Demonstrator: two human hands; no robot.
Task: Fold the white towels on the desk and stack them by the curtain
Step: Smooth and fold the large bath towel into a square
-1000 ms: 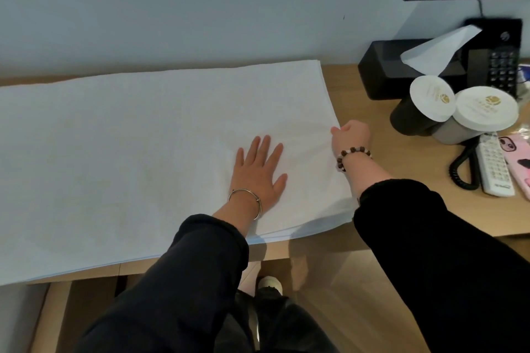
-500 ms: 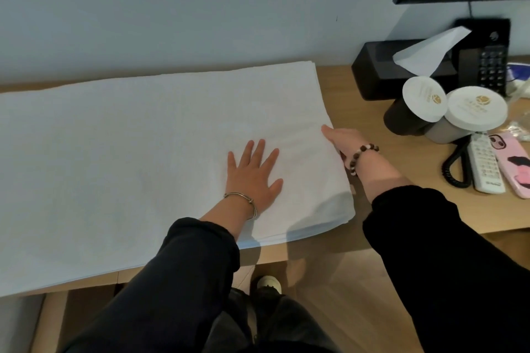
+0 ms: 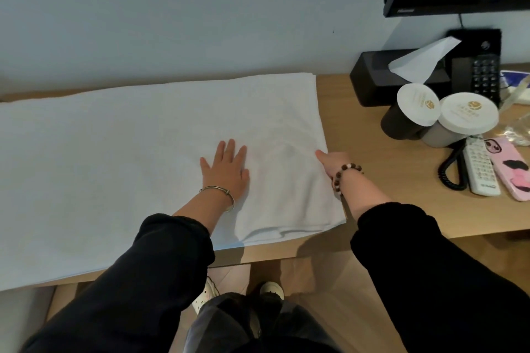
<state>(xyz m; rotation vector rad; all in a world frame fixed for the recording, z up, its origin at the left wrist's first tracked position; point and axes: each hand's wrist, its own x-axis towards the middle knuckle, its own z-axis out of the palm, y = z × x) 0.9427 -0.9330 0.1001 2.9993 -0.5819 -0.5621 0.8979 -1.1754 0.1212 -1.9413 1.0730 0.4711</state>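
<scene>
Wooden desk [image 3: 387,157]: white towel [image 3: 114,166] spread flat; our left hand [image 3: 226,173] presses it, fingers [image 3: 230,149] wide; our right hand [image 3: 334,163] at its edge, hold unclear.

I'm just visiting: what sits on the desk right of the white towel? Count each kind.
Lidded cups: 2
Tissue box: 1
Desk telephone: 1
Remote control: 1
Pink mobile phone: 1
Total: 6, leaving out unclear clutter at the far edge.

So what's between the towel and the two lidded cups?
Bare desk separates the towel from the cups, seen in the head view.
</scene>
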